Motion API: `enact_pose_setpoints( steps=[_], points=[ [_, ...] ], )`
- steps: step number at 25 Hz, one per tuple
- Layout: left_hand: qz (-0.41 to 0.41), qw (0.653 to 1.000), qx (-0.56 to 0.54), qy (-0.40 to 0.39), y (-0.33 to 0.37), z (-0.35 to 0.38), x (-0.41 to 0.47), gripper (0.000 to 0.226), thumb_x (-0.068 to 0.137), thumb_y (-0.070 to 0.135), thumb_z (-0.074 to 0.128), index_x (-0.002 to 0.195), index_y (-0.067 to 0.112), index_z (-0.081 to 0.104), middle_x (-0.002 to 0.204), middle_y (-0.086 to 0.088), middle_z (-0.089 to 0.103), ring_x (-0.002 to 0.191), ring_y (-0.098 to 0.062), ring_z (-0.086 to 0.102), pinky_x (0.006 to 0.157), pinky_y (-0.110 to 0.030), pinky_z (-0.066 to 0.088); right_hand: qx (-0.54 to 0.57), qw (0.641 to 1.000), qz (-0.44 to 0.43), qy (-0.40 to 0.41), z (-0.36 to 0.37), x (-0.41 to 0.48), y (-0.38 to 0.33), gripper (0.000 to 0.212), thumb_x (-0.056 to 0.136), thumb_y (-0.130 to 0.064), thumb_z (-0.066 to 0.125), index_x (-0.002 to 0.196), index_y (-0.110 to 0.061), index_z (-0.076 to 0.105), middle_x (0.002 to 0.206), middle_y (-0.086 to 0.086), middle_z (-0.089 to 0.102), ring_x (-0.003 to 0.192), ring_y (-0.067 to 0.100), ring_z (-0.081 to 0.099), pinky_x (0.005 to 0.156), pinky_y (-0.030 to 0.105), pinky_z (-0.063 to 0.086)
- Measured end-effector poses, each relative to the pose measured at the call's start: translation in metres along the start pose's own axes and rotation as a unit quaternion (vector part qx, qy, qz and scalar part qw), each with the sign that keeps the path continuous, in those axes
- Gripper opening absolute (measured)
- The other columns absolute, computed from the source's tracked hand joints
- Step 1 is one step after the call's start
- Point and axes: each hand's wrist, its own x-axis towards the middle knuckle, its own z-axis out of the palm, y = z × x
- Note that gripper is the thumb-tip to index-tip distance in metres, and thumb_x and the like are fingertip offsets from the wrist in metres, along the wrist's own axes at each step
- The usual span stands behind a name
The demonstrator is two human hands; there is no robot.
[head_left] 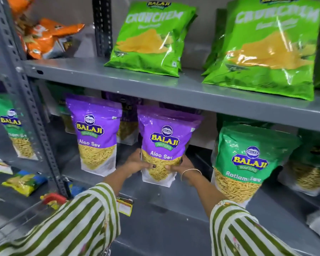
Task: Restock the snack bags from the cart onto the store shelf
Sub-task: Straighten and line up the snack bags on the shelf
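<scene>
A purple Aloo Sev bag (164, 143) stands upright on the lower grey shelf (174, 193). My left hand (135, 162) grips its lower left side and my right hand (183, 166) grips its lower right side, thumbs on the front. A second purple Aloo Sev bag (95, 133) stands just to the left, with more purple bags partly hidden behind both. A green Ratlami Sev bag (248, 163) stands to the right.
The upper shelf (118, 78) carries two large green Crunchem bags (150, 37) (266, 48) and orange bags (48, 37) at the far left. A slotted grey upright (31, 100) divides off a left bay with more bags. A price tag (125, 204) hangs at the shelf edge.
</scene>
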Motion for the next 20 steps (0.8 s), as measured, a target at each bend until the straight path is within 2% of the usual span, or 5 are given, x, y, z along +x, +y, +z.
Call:
enact_pose_setpoints(
  steps=[2, 6, 13, 20],
  points=[
    [0.005, 1.0, -0.011, 0.022, -0.003, 0.002, -0.004, 0.065, 0.064, 0.002, 0.08, 0.118, 0.002, 0.046, 0.124, -0.019, 0.06, 0.111, -0.029, 0.057, 0.093, -0.036, 0.048, -0.004, 1.0, -0.004, 0.022, 0.003, -0.004, 0.002, 0.07, 0.065, 0.011, 0.075, 0.127, 0.001, 0.044, 0.13, 0.023, 0.056, 0.12, 0.036, 0.053, 0.105, 0.051, 0.041],
    [0.015, 1.0, 0.024, 0.002, -0.009, -0.002, -0.015, 0.067, 0.061, 0.012, 0.083, 0.117, 0.005, 0.046, 0.123, -0.015, 0.061, 0.113, -0.03, 0.057, 0.099, -0.044, 0.048, -0.04, 0.998, 0.015, 0.041, 0.004, -0.021, 0.007, 0.076, 0.061, -0.002, 0.082, 0.127, -0.004, 0.045, 0.129, 0.018, 0.058, 0.119, 0.033, 0.054, 0.104, 0.051, 0.042],
    [0.022, 0.998, 0.05, -0.011, -0.008, -0.01, -0.024, 0.07, 0.062, 0.019, 0.084, 0.12, 0.006, 0.045, 0.128, -0.014, 0.059, 0.116, -0.029, 0.056, 0.099, -0.042, 0.048, -0.025, 0.998, 0.015, 0.063, 0.013, -0.026, 0.01, 0.079, 0.055, -0.006, 0.087, 0.124, -0.006, 0.048, 0.125, 0.018, 0.061, 0.114, 0.035, 0.057, 0.1, 0.053, 0.045],
    [-0.002, 0.998, 0.054, -0.017, -0.005, -0.014, -0.028, 0.074, 0.066, 0.024, 0.081, 0.125, 0.008, 0.04, 0.134, -0.013, 0.054, 0.121, -0.029, 0.052, 0.099, -0.038, 0.045, -0.02, 0.998, 0.026, 0.048, 0.015, -0.021, 0.013, 0.082, 0.055, -0.01, 0.087, 0.125, -0.006, 0.044, 0.128, 0.016, 0.058, 0.116, 0.033, 0.055, 0.102, 0.053, 0.044]
  ],
)
